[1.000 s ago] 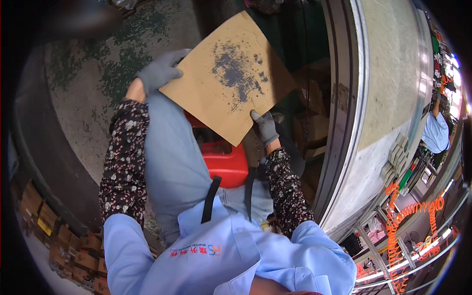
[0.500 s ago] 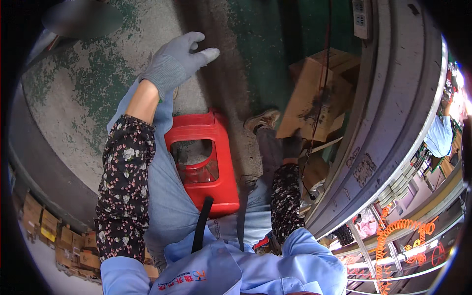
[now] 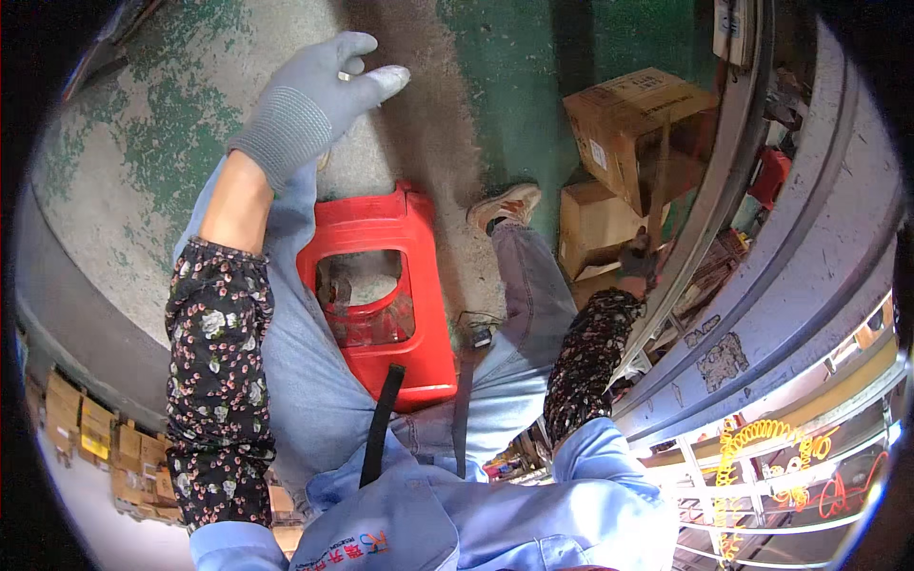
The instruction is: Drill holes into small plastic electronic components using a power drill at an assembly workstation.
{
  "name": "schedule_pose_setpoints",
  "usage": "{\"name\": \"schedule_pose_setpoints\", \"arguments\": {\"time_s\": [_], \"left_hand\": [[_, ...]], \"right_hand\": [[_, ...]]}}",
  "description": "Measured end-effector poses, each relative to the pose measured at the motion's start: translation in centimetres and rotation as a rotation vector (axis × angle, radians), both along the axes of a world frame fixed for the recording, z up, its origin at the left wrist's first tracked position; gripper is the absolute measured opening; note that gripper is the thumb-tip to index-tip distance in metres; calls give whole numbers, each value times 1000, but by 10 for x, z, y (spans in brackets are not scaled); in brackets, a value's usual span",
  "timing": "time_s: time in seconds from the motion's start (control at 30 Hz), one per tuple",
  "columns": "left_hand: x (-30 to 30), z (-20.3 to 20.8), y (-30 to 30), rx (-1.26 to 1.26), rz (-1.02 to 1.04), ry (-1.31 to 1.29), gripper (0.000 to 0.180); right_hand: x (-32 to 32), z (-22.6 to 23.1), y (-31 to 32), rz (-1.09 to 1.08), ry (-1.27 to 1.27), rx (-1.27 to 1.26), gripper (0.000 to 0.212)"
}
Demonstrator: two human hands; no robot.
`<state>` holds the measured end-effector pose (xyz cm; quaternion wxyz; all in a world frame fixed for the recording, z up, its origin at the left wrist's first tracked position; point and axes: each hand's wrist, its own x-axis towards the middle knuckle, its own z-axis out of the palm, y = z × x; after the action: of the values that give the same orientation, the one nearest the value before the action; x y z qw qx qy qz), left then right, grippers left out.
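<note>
My left hand point(image 3: 319, 93), in a grey knitted glove, hangs over the floor at upper left. Its thumb stands apart from loosely bent fingers, and nothing is in it. My right hand point(image 3: 640, 259), in a dark glove, is low beside the grey table edge on the right, partly in shadow. It grips a brown cardboard sheet point(image 3: 664, 162), seen almost edge-on and blurred. Behind that sheet stand a closed cardboard box point(image 3: 619, 128) and a smaller box point(image 3: 592, 226) below it.
A red plastic stool point(image 3: 433, 314) with an opening in its side is between my legs. My shoe point(image 3: 506, 205) rests on the worn green floor at centre. The grey table point(image 3: 800, 238) curves along the right, with yellow coiled hoses point(image 3: 762, 433) farther off. Cardboard boxes point(image 3: 95, 428) are stacked at lower left.
My right hand has moved right with the cardboard sheet, which has turned from broadside to nearly edge-on and uncovered the boxes. My left hand has shifted slightly up and left, still open.
</note>
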<state>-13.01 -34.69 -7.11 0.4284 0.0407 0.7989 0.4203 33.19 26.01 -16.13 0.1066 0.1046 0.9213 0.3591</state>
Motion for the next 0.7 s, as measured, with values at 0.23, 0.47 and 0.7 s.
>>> {"name": "schedule_pose_setpoints", "arguments": {"time_s": [0.23, 0.47, 0.7], "left_hand": [[2, 3, -9, -19, -1, 44, 66], [0, -2, -9, -13, 1, 58, 64], [-6, -5, -8, -17, -5, 68, 67]], "right_hand": [[36, -9, 5, -76, 195, -184, 30], [36, -7, -15, -243, 163, -412, 29], [6, -9, -49, -389, 130, -629, 30]]}}
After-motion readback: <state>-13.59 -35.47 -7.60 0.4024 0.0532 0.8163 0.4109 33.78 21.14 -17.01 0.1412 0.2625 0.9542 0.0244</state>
